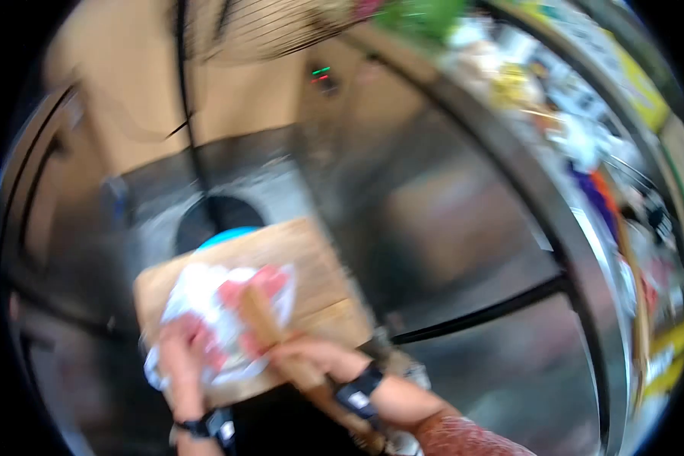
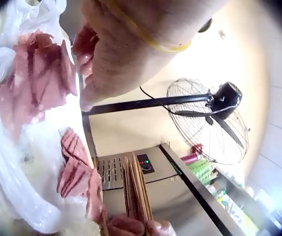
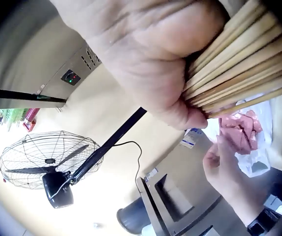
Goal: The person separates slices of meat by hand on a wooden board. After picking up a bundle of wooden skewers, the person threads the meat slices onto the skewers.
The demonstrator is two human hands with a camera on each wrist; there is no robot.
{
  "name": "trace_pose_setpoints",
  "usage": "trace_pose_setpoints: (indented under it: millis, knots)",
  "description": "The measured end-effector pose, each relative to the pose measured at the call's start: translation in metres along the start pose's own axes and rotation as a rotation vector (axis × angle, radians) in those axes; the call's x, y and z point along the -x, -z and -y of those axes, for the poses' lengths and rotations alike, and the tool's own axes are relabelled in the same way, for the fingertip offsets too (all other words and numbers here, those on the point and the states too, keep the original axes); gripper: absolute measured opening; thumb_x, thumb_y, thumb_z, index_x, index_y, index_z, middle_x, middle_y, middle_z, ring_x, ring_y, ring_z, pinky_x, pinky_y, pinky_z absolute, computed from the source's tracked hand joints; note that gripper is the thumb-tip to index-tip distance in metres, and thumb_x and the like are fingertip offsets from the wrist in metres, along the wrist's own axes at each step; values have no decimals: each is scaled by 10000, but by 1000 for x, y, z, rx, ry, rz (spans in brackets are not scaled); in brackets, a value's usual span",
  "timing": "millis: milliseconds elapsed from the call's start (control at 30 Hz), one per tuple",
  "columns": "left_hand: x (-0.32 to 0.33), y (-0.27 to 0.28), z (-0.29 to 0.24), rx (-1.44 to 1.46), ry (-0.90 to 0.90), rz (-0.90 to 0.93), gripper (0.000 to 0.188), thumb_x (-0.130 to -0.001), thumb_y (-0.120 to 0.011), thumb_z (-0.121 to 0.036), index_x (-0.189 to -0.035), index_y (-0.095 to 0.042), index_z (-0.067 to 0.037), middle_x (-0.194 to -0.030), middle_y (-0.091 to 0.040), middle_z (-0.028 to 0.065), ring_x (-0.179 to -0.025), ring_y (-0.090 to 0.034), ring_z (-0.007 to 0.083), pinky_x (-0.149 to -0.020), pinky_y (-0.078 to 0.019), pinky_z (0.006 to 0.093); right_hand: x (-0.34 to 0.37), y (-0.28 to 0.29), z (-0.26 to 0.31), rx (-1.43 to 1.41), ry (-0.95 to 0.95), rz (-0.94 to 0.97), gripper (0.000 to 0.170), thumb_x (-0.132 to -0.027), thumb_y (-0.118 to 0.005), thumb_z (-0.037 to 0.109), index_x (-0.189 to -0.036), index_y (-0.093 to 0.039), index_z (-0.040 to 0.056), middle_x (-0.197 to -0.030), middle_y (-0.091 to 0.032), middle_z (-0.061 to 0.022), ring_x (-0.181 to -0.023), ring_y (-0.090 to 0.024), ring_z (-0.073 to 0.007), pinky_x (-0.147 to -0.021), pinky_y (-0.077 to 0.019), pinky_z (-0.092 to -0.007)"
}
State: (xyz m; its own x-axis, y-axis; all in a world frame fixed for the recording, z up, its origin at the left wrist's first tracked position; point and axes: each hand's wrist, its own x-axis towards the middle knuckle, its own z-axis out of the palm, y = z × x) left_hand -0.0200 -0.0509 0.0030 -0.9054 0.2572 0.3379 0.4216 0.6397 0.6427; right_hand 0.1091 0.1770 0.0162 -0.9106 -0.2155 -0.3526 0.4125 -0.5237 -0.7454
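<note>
Pink sliced meat (image 2: 45, 73) lies in several pieces on a white plastic bag (image 1: 178, 300), spread over a wooden cutting board (image 1: 319, 266). My left hand (image 1: 182, 353) is at the bag's left side, thumb and fingers pinching at a slice of meat; its fingertips are partly hidden. Across the board, my right hand (image 1: 311, 357) grips a thick bundle of wooden skewers (image 3: 244, 59) that slants over the meat. A folded strip of meat (image 2: 77, 169) lies close to the right fingertips in the left wrist view.
Beyond the board stands a black fan (image 3: 57, 177) on a pole, its round base (image 1: 197, 216) on the floor. A blue round thing (image 1: 228, 237) peeks from behind the board. Metal cabinets (image 1: 448, 220) stand to the right, below shelves crowded with goods (image 1: 524, 83).
</note>
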Motion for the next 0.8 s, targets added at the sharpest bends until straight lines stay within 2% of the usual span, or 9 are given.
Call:
trace_pose_setpoints:
  millis: [67,133,200,300,400,500,533,567,800]
  knots:
    - [-2,8,-7,-176,-9,-53,202,-680,-738,-108,-793,-586,-38,-787,-588,149,-747,-578,335,-700,-454,432,-14,-7,1,119,-60,-16,346,-792,-655,186,-1102,-632,35,-993,-634,-5,-911,-557,-85,-792,-442,-227]
    - [-3,11,12,-246,34,40,197,-692,-729,-92,-796,-577,-22,-806,-576,174,-746,-575,345,-681,-449,428,-23,-8,-10,104,20,14,457,-787,-615,142,-1230,-564,43,-1036,-610,12,-858,-565,-79,-746,-453,-202]
    - [-6,13,17,-198,90,71,166,-717,-707,-95,-777,-577,-11,-763,-572,175,-711,-573,352,-649,-448,422,-6,-22,16,29,-58,39,401,-784,-672,146,-1169,-617,49,-1077,-638,-2,-953,-565,-76,-827,-439,-209]
    - [-10,12,27,-182,106,26,126,-754,-667,-102,-766,-596,1,-699,-576,169,-652,-568,354,-606,-449,412,-11,-18,6,104,-48,13,493,-785,-647,161,-1252,-539,45,-939,-586,17,-764,-533,-54,-660,-434,-192]
    - [-8,13,33,-172,155,-101,132,-792,-632,-125,-773,-636,6,-639,-602,148,-598,-591,288,-576,-458,389,-20,-1,-20,-177,-46,55,430,-801,-673,130,-1209,-544,89,-895,-594,14,-703,-534,-60,-618,-452,-212]
    - [0,10,18,651,289,-61,171,-892,-563,-87,-1046,-586,-16,-1037,-624,66,-902,-580,150,-828,-455,283,-12,-6,-2,102,-122,-50,321,-808,-664,117,-1112,-591,41,-907,-640,-23,-748,-591,-90,-654,-484,-218]
    - [0,4,20,719,358,-3,164,-913,-541,-84,-1064,-573,-32,-1012,-611,44,-881,-574,124,-786,-481,277,-10,-14,7,44,-157,-32,408,-786,-678,108,-1171,-568,30,-983,-642,-28,-698,-554,-71,-626,-468,-206]
    - [0,0,13,1126,583,-3,137,-906,-547,-74,-1038,-574,-50,-949,-593,23,-854,-568,107,-736,-509,279,-12,-22,10,75,-112,-59,429,-787,-660,60,-1197,-542,10,-1002,-637,-50,-696,-557,-80,-617,-469,-216]
    - [-14,-11,-19,1345,672,96,122,-902,-557,-56,-1023,-571,-50,-942,-626,39,-858,-615,120,-771,-535,287,-16,-29,12,81,-167,-31,215,-804,-673,49,-1004,-595,29,-779,-618,-28,-666,-573,-96,-563,-456,-228]
